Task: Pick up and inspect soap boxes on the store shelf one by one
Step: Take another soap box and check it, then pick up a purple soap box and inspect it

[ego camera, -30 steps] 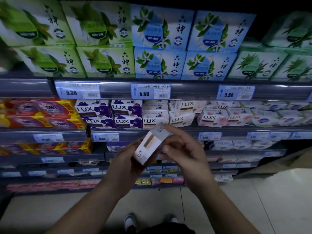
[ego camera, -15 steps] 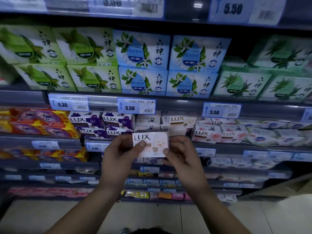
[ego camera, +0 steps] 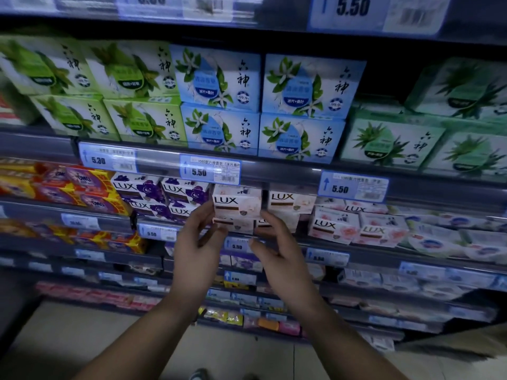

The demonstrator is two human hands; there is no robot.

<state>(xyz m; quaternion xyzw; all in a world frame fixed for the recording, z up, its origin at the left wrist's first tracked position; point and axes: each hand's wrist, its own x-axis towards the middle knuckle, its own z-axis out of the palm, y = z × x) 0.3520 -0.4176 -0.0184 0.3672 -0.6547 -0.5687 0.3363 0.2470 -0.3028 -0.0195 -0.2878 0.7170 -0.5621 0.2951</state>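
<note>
Both hands up at the LUX row on the middle shelf (ego camera: 301,244). White LUX box (ego camera: 237,205) sits on top of another white box (ego camera: 233,224) in the stack, front face out, logo upright, just under the 5.50 tag (ego camera: 210,169).

Left hand (ego camera: 197,250): fingers curled, tips at the box's left edge and lower-left corner. Looks like contact, but can't tell if it's an actual grip or just a touch.

Right hand (ego camera: 277,256): fingers loosely bent, fingertip at the box's lower-right corner. Thumb is off the box, lower down in front of the shelf edge. Not closed around anything that I can see.

So the box is bracketed between the 2 hands, resting in the stack, not lifted clear.

Neighbours: purple LUX boxes (ego camera: 149,189) to the left, touching the stack. Another white LUX box (ego camera: 290,201) just right. Pink LUX boxes (ego camera: 333,227) further right. OMO packs (ego camera: 82,187) far left on the same level.

Shelf above: green boxes (ego camera: 120,75) left, blue boxes (ego camera: 219,78) centre, pale green boxes (ego camera: 392,141) right. Tags 5.30 (ego camera: 107,159) and a second 5.50 (ego camera: 352,186) on that rail.

Lower shelves are blurred, contents unreadable. Floor (ego camera: 82,338) at bottom, shoe tip (ego camera: 199,374) visible.
</note>
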